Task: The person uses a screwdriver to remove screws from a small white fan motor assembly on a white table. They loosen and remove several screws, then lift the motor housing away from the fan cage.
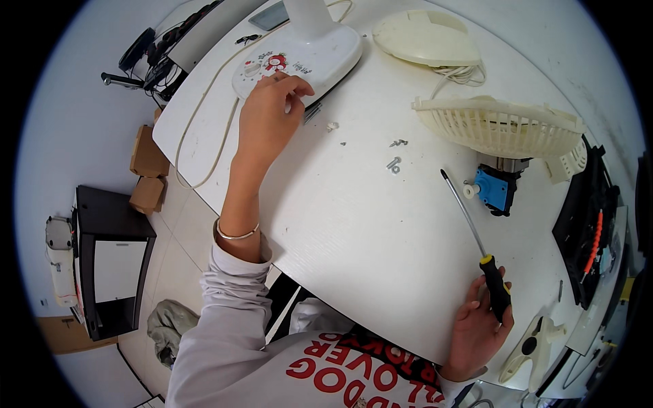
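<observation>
My left hand is at the front edge of a white appliance base, which has a dial, a red printed figure and an upright post. Its thumb and fingers are curled toward each other; what they hold, if anything, is hidden. Next to the fingertips lie a few thin metal pins or long screws. At the table's lower right, my right hand holds a screwdriver by its black and yellow handle. The long shaft points up and left, toward the table's middle.
Small screws, bolts and a cream bit lie mid-table. A cream slotted fan cover with a blue-sided motor stands right. Behind are a cream shell and cord; a black tool case lies at right.
</observation>
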Tool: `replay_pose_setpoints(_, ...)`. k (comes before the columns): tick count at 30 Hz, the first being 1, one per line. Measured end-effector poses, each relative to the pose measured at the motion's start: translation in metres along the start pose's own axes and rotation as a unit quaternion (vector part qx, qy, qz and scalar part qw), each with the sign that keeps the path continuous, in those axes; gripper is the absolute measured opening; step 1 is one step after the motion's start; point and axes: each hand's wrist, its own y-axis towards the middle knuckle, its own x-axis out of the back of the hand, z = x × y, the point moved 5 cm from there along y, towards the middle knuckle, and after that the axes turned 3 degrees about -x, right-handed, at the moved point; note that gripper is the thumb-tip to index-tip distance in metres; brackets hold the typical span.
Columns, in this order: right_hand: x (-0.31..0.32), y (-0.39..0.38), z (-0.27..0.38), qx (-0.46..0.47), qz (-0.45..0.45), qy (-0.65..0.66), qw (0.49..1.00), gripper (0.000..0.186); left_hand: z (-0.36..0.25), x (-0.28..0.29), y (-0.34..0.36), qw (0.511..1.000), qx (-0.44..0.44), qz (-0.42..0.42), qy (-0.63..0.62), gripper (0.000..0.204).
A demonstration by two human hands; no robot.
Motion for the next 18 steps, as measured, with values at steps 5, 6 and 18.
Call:
replay_pose_setpoints(5, 0.002, 0.000, 0.001, 0.001, -0.002, -0.003, 1.000, 0.046, -0.009, -0.006, -0.003, 0.999, -0.041, 0.008, -0.034, 0.018)
replay_pose_setpoints(6, 0.002, 0.000, 0.001, 0.001, 0.000, -0.003, 1.000, 0.046, -0.010, -0.008, -0.003, 0.997, -0.041, 0.013, -0.058, 0.018)
replay_pose_setpoints(18, 0.002, 0.000, 0.000, -0.008, 0.003, -0.023, 1.000, 0.044, -0.056, -0.048, -0.022, 0.973, -0.187, 0.108, -0.082, 0.014)
